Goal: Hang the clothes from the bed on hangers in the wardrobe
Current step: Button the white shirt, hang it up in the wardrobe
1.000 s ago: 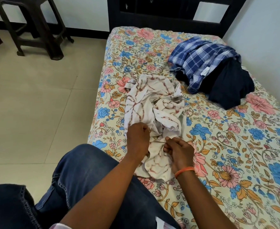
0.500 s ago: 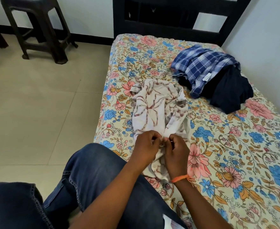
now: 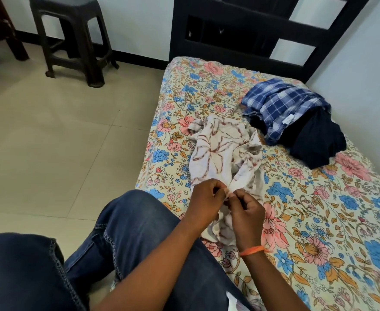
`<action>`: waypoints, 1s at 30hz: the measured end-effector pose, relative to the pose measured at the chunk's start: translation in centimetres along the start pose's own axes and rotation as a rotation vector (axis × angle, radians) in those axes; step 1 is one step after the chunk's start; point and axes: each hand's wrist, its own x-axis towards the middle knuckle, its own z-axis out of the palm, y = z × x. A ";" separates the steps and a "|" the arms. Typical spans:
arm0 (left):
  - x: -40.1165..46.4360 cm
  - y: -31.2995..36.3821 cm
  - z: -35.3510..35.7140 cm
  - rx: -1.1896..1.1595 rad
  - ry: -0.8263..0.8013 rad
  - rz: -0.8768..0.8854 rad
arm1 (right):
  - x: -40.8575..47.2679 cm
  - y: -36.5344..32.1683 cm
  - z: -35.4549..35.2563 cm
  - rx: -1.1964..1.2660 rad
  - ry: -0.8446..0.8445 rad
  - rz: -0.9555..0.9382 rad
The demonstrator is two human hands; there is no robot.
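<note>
A crumpled white shirt with brown streaks [image 3: 216,151] lies on the floral bed sheet [image 3: 319,209], its near end hanging toward my knee. My left hand [image 3: 203,203] and my right hand [image 3: 246,215] sit side by side at that near end, each pinching a fold of the white shirt between thumb and fingers. Farther back on the bed lies a blue checked shirt [image 3: 278,106] on top of a dark navy garment [image 3: 316,142]. No hanger and no wardrobe are in view.
A dark plastic stool [image 3: 72,34] stands on the tiled floor [image 3: 50,142] at the back left. The black headboard [image 3: 240,30] closes the far end of the bed, and a white wall [image 3: 368,75] runs along its right side. My jeans-clad leg [image 3: 135,243] rests against the bed's near edge.
My hands have come together on the shirt's near end, from apart to side by side. The view has tilted up and back, so more of the stool and headboard shows.
</note>
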 end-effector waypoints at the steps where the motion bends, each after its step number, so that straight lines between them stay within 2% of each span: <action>1: 0.1 0.0 -0.1 -0.001 0.007 0.004 | 0.0 -0.2 0.0 0.051 -0.003 0.040; 5: 0.5 -0.4 -0.2 0.005 -0.010 0.024 | 0.1 -0.3 -0.4 0.122 -0.033 0.101; 10: 0.5 -1.1 0.0 -0.016 -0.049 0.019 | 0.5 -0.4 -1.2 0.030 -0.074 0.042; 18: 0.2 -0.2 -0.2 -0.042 -0.037 -0.050 | 1.1 -0.2 -1.0 -0.055 -0.025 0.054; 24: -0.5 0.4 -0.1 -0.087 -0.017 -0.042 | 1.0 0.0 -0.8 -0.148 0.010 -0.078; 30: 0.0 0.0 -0.2 -0.071 -0.018 -0.026 | 1.1 0.3 -0.8 -0.138 0.009 -0.112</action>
